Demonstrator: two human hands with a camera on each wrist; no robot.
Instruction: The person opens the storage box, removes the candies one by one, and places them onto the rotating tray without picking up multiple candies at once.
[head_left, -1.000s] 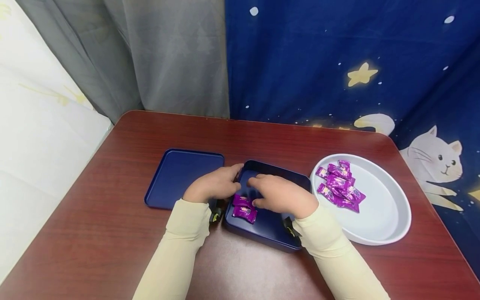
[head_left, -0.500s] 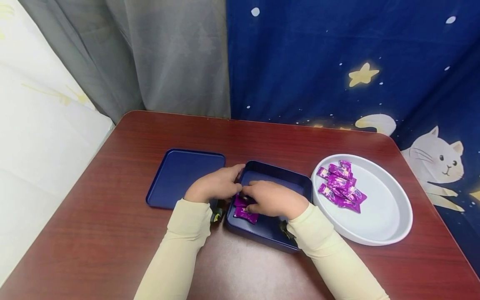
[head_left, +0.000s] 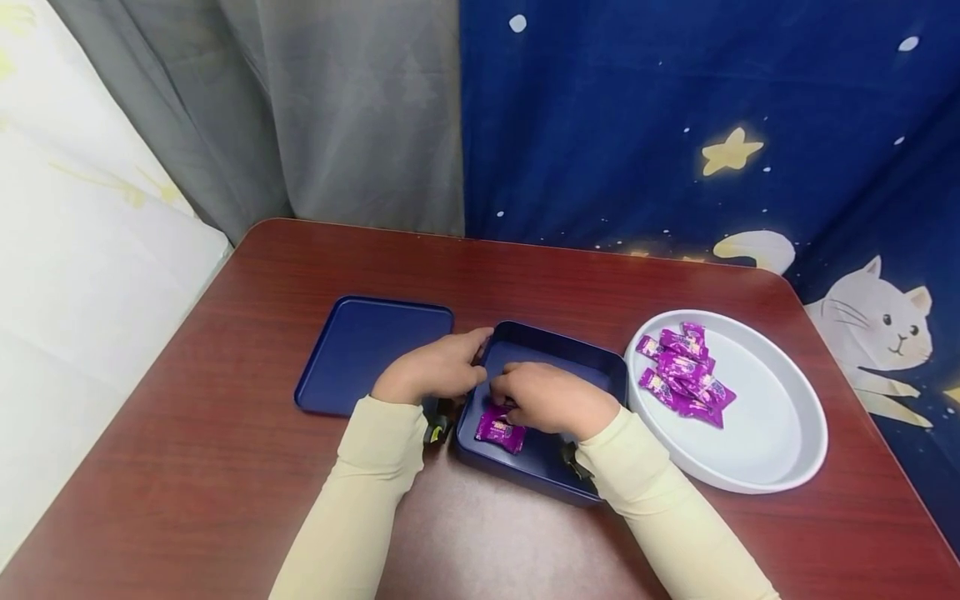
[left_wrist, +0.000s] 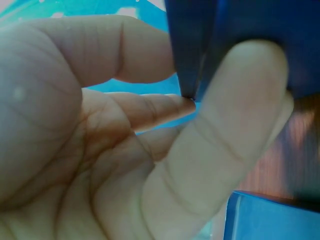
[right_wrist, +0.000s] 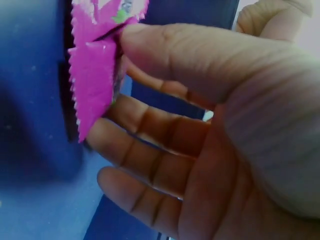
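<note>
In the head view my left hand [head_left: 435, 367] is at the left wall of an open dark blue box [head_left: 592, 357]. The left wrist view shows that wall [left_wrist: 192, 45] pinched between its thumb and fingers. Inside the box, my right hand [head_left: 551, 398] reaches down at the left side. It pinches a purple wrapped candy [right_wrist: 95, 75], with the thumb on the wrapper and the fingers behind it. One purple candy [head_left: 501, 432] shows on the box floor just below this hand in the head view; what else lies under the hand is hidden.
A flat dark blue lid [head_left: 360, 354] lies left of the box. To the right, a round white tray [head_left: 772, 417] holds a pile of purple candies [head_left: 686, 371] and stands close to the box's right side. Curtains hang behind the reddish-brown table [head_left: 210, 417].
My right hand has come down and left onto the candies, and its fingers have closed. The visible candies have shifted a little to the right. My left hand stays at the box wall.
</note>
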